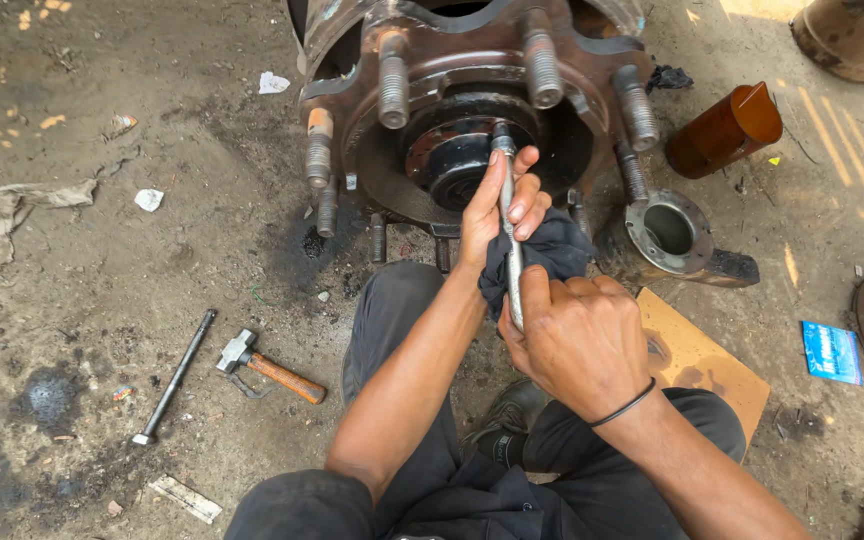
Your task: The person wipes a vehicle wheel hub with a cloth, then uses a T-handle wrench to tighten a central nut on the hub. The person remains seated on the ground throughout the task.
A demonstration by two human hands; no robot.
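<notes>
Metal rod (508, 235): we see it standing almost upright before the wheel hub (472, 110), its upper tip at the dark hub centre (457, 155), probably to reach inside.
Left hand (500, 205): fingers closed around the upper rod, guiding it.
Right hand (577, 345): closed on the lower rod together with a dark cloth (552, 250), maybe against grease.
Studs (542, 65): threaded, around the hub.
Hammer (270, 365): on the ground, apart, beside a long bar (174, 378).
Hidden: the tip's contact and the hub's top are cut off.
</notes>
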